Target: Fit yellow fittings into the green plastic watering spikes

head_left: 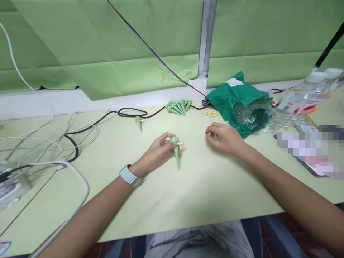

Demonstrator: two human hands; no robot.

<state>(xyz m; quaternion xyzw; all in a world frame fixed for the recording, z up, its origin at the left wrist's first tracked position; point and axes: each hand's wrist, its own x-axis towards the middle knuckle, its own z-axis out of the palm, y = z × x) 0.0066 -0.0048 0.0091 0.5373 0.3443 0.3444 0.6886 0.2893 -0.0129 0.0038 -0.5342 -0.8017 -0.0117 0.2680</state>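
Note:
My left hand [161, 148] is closed around the upper part of a green watering spike [176, 156], its point hanging down above the table. A small yellow valve [181, 144] sticks out of the spike's side to the right. My right hand [224, 138] hovers to the right, apart from the spike, with fingers curled and thumb and index tips close together; I see nothing between them. Beyond it lies a small pile of yellow valves [210, 113]. Several green spikes [178, 106] lie bunched near the wall. One more spike [138, 123] with a yellow valve lies at left.
A torn green plastic bag [228, 95] with clear wrap stands at back right, beside clear bottles [298, 96]. Black cable [107, 114] and tangled white cables [51, 139] cover the left side. A blurred flat object [309, 154] lies at right on the table [193, 200].

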